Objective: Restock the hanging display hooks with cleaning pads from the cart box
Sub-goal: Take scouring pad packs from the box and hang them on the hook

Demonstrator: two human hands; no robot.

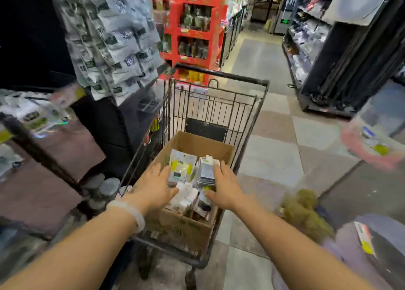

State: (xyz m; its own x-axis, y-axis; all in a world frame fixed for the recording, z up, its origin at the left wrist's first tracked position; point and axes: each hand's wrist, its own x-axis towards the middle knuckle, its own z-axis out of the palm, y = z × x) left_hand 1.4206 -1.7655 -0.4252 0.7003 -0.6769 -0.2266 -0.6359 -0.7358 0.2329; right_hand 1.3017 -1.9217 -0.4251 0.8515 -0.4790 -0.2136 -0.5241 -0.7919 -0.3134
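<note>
A tiled store aisle (269, 123) runs ahead between shelving, open to the right of both hands. The left hand (153, 185) and right hand (225, 187) reach into the cardboard box (188, 226) riding in the wire cart (219, 96), fingers nearly straight. Each grip looks spread flat, touching packets of cleaning pads (205, 171) stacked between them, though blur hides any pinch. Up and left of the left hand, the hanging display (114, 39) is crowded with grey packets.

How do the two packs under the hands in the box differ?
The left pack shows a pale face with yellow-green marks; the right stack looks grey.
The left pack shows one broad face; the right stack shows many thin edges.
Both sit in the cardboard box, each touched by a hand.
</note>
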